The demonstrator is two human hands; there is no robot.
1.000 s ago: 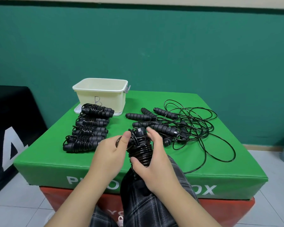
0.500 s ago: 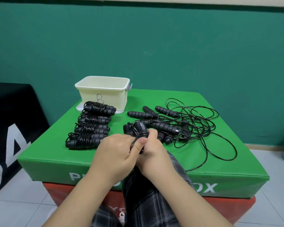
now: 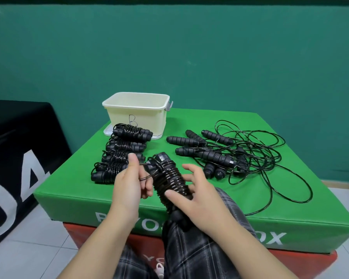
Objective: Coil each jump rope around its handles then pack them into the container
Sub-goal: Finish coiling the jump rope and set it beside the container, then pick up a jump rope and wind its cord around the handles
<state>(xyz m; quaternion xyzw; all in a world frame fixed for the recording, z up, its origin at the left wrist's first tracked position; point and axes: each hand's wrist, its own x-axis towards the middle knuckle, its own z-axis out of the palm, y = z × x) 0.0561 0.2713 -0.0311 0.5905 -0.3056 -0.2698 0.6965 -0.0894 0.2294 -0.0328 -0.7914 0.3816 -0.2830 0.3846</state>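
Hands have parted: left hand [image 3: 127,190] now pinches the rope's end loop [image 3: 145,176], right hand [image 3: 197,200] grips the coiled jump rope [image 3: 169,178] (fingers half spread), tuck-in likely next.

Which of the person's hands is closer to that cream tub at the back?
The left. The left hand is in front of the cream tub, just short of the coiled ropes before it. The right hand is further right and nearer the person.
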